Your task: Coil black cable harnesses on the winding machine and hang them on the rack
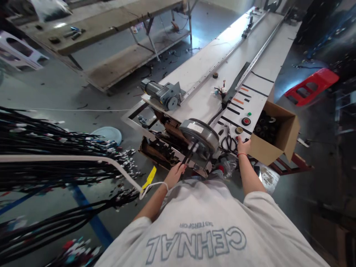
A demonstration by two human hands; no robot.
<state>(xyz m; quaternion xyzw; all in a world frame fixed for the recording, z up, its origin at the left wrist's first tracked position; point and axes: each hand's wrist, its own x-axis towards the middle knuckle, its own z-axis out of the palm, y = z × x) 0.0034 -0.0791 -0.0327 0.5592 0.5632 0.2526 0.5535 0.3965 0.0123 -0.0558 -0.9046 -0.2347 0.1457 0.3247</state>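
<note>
My left hand (175,174) is closed around a dark cable (188,155) with small pale parts at its far end, at the front of a round grey machine head (203,135) with a white label. My right hand (244,145) rests at the near edge of the white bench (239,70), a finger stretched toward a small red button and the others apart; nothing shows in it. Black-handled scissors (229,143) lie just left of it. A tape roll (239,130), a large red button (246,121) and a green button (249,114) sit beyond its fingers.
A motor (155,90) is mounted at the bench's left corner. An open cardboard box (274,144) with dark rolls stands at the right, near a red stool (311,87). Bundles of black cables (55,148) hang at the left, by a white tube (119,168).
</note>
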